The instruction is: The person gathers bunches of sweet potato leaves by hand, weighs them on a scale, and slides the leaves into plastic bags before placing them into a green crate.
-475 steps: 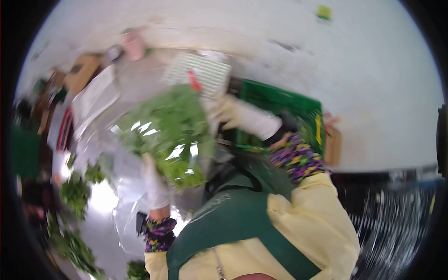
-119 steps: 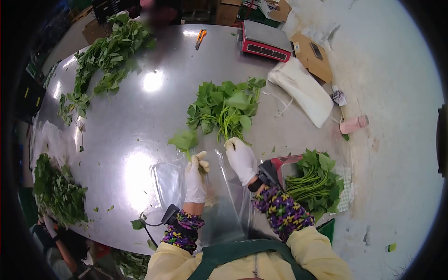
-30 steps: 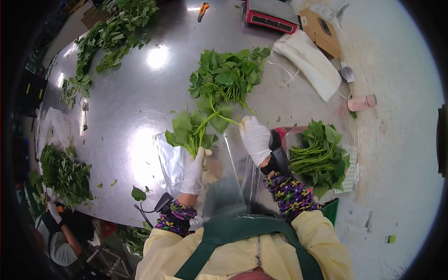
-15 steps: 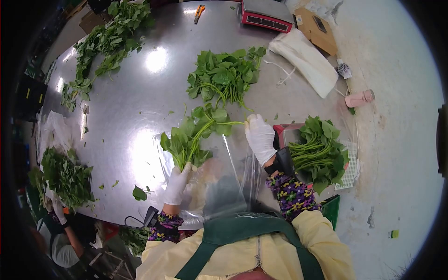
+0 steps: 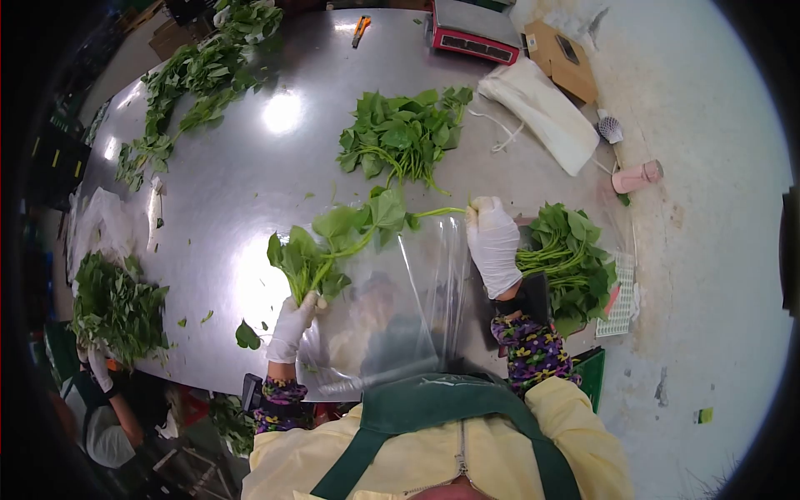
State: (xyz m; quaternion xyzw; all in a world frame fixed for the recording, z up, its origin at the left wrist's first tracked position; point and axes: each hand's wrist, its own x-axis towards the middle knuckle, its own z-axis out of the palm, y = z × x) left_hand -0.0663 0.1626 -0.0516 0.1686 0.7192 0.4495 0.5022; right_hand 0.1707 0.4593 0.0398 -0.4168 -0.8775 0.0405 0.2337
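In a white glove, my left hand (image 5: 293,327) is closed round the stems of a small bunch of leafy greens (image 5: 302,260). My right hand (image 5: 493,246), also gloved, pinches the end of a long green stem (image 5: 440,212) whose leaves reach back toward that bunch. Beneath both hands lies a clear plastic bag (image 5: 392,325), flat on the metal table. A larger pile of greens (image 5: 404,133) rests just beyond. Right of my right hand, another bundle of greens (image 5: 567,262) sits on a scale, mostly hidden under it.
A red scale (image 5: 475,33), an orange cutter (image 5: 361,31), a white cloth bag (image 5: 546,112) and a pink bottle (image 5: 637,177) are toward the back and right. More greens (image 5: 200,75) lie far left. A co-worker's gloved hand (image 5: 100,367) touches a bunch at lower left.
My right hand has moved right, drawing the long stem away from the bunch. My left hand has shifted a little left and toward me with the bunch.
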